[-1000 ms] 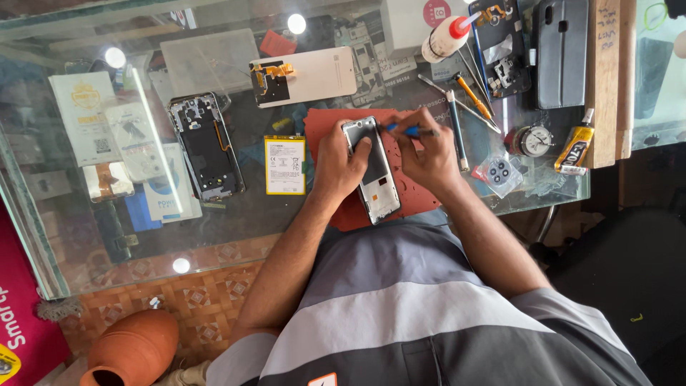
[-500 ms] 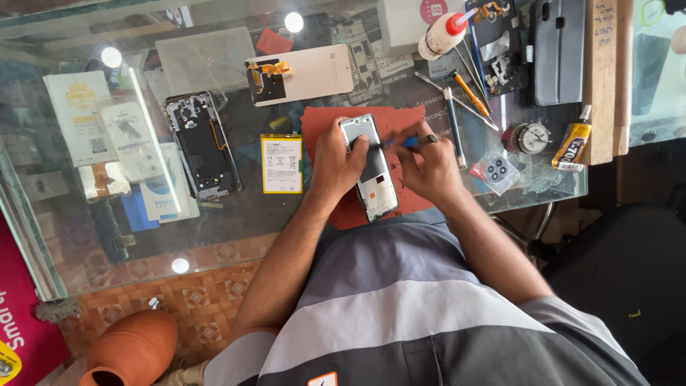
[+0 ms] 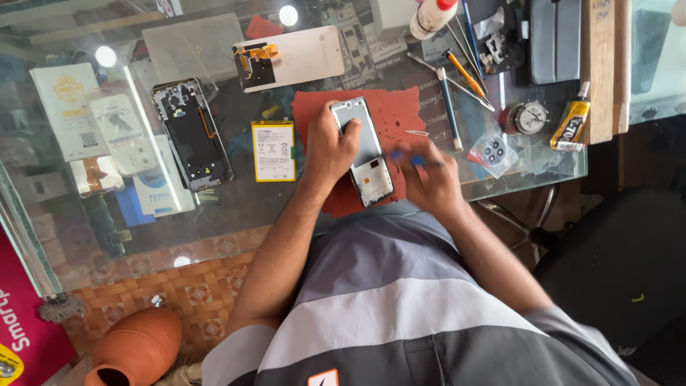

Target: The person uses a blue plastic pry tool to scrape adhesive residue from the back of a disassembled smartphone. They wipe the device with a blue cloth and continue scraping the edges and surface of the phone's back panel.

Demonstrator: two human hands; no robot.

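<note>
Pot: we see a clay pot nearest us, at the lower left, down below the glass table.
Right hand: our right hand is blurred; it is closed around a small blue-tipped tool, just right of the phone frame.
Left hand: our left hand lies on the phone frame, fingers narrowed over its left edge and thumb on its face, pinning it down.
Phone frame: it lies slightly tilted on the red mat, near the table's near edge, in the middle of the scene.
Handling: we judge the frame light, thin and stiff, with a fragile glass side; it may flex or crack if pressed mid-panel. We would hold it by the long side rails, not the face.
Battery: a yellow-labelled battery lies just left of the mat.
Open phone: a black opened phone body lies further left, apart from the battery.
Packets: white packets sit at the far left.
Glue: a yellow glue tube stands at the right, with a round dial beside it.
Tools: screwdrivers lie beyond the mat, to the right.
Panel: a white phone panel lies far, behind the mat.
Bottle: a white bottle is at the far edge.
</note>
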